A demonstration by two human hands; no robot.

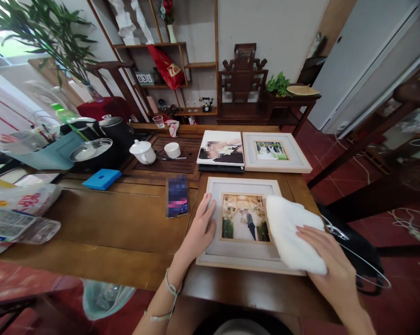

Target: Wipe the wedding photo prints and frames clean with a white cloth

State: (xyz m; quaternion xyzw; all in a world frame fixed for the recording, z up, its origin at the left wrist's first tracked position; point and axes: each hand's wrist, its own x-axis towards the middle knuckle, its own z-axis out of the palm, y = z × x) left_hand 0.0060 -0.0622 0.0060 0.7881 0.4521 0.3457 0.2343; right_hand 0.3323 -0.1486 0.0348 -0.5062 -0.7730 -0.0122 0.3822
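Note:
A light wood picture frame (243, 181) lies flat near the table's front edge, with a pale mat around a wedding photo (245, 217). My left hand (205, 223) rests on the frame's left border, fingers stretched out along it. On the right side, my right hand (323, 249) is closed on a folded white cloth (294, 230), pressed over the frame's right border. The cloth hides that border and reaches the photo's right edge.
Behind lie another framed photo (294, 151) and a white photo panel (219, 160). A phone (177, 197), a blue block (102, 179), a lidded white cup (142, 152) and a plastic bottle (38, 231) are to the left. A black bag (353, 260) is at the right.

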